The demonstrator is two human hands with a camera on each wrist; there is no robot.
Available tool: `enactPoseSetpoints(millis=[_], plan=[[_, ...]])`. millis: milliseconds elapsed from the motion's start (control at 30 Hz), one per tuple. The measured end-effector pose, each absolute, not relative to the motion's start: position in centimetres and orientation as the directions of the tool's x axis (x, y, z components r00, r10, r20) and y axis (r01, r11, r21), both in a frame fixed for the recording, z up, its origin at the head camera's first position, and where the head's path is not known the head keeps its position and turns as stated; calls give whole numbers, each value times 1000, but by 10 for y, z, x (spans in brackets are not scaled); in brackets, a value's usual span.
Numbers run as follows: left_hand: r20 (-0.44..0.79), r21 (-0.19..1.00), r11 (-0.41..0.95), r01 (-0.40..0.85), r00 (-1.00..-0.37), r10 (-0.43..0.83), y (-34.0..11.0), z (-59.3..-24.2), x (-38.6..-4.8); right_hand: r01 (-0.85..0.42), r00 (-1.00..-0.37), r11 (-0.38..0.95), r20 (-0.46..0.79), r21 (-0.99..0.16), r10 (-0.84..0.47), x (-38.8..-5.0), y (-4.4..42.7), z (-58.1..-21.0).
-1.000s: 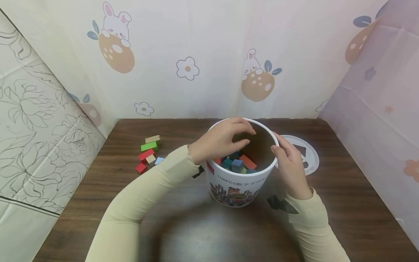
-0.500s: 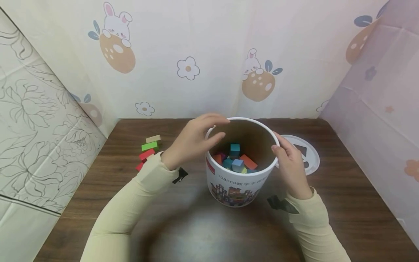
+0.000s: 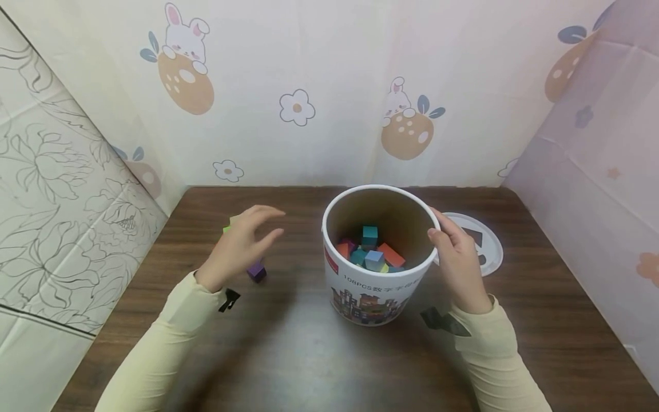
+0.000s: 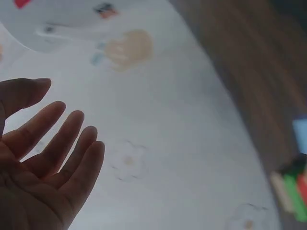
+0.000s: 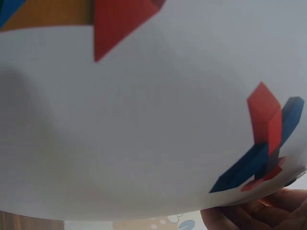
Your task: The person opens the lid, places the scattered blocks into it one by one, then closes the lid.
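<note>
Step in hand, by the look of it: going for the purple block [image 3: 257,272] or the green block [image 3: 226,229], both mostly hidden behind the left hand [image 3: 239,246]. Hand empty, at nine o'clock from the bucket [image 3: 368,303], thumb and fingers apart. Best to come down over one piece only, then pinch opposite faces rather than corners; likely to scatter neighbours if swept sideways. Meanwhile, steady the bucket with the right hand [image 3: 455,257], clamped on the rim at three o'clock; avoid leaning on it, for fear of tipping. Bucket upright on the wooden table [image 3: 309,366]: white, round, open-topped, printed with a block-built scene and "108PCS". Inside, coloured blocks [image 3: 374,261], teal, blue, red-orange, jumbled toward six o'clock. Lid [image 3: 492,252] flat, beyond the right hand at three o'clock.
</note>
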State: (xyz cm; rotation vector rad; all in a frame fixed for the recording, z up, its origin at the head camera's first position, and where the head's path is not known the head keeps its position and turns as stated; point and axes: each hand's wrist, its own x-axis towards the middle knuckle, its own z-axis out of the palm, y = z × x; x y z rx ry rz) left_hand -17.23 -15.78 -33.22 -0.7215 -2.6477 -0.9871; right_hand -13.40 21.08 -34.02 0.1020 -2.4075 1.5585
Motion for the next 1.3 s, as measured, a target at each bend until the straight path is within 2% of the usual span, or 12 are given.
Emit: enactPoseSetpoints(millis=[300, 400, 533, 667, 900, 1300], plan=[[225, 602, 708, 368, -929, 292, -200, -388, -162, -210, -959, 433, 271, -876, 83, -134, 212, -342], [204, 590, 733, 339, -941, 271, -207, -407, -159, -208, -960, 429, 268, -879, 84, -134, 211, -342], [199, 513, 798, 315, -949, 246, -211, -424, -157, -206, -960, 420, 265, -884, 86, -134, 211, -342], [188, 483, 824, 295, -955, 231, -212, -433, -156, -216, -958, 418, 274, -882, 84, -134, 211, -343], [162, 502, 820, 274, -961, 223, -209, -443, -156, -221, -957, 424, 279, -879, 81, -135, 211, -343], [117, 471, 844, 255, -967, 227, -206, -447, -162, -212, -958, 426, 272, -880, 85, -135, 211, -342]])
